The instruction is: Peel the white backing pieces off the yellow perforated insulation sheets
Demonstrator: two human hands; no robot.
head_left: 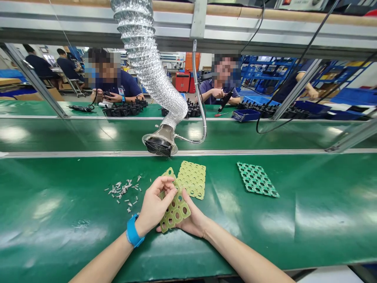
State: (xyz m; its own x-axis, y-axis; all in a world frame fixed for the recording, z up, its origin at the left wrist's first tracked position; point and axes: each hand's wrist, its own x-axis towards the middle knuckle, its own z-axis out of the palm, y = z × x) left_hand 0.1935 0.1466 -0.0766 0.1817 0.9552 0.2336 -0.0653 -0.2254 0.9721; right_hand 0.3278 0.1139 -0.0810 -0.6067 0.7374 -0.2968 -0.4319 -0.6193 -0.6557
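My right hand (196, 220) supports a yellow-green panel (177, 215) with rows of round holes from below and along its right edge, tilted above the bench. Over the panel's upper part, my left hand (156, 202), with a blue wristband (134, 232), is closed with thumb and fingertips pinched together. Anything between those fingertips is too small to make out. A second yellow-green panel (191, 179) lies flat just beyond my hands. To the left, small pale pieces (122, 190) are scattered on the green bench surface (73, 204).
A green circuit-board panel (257, 179) lies to the right. A fume extractor nozzle (160, 142) on a silver duct (147, 59) hangs ahead of my hands. Across the bench, two people (118, 84) work near black parts (125, 108) and a blue bin (246, 114).
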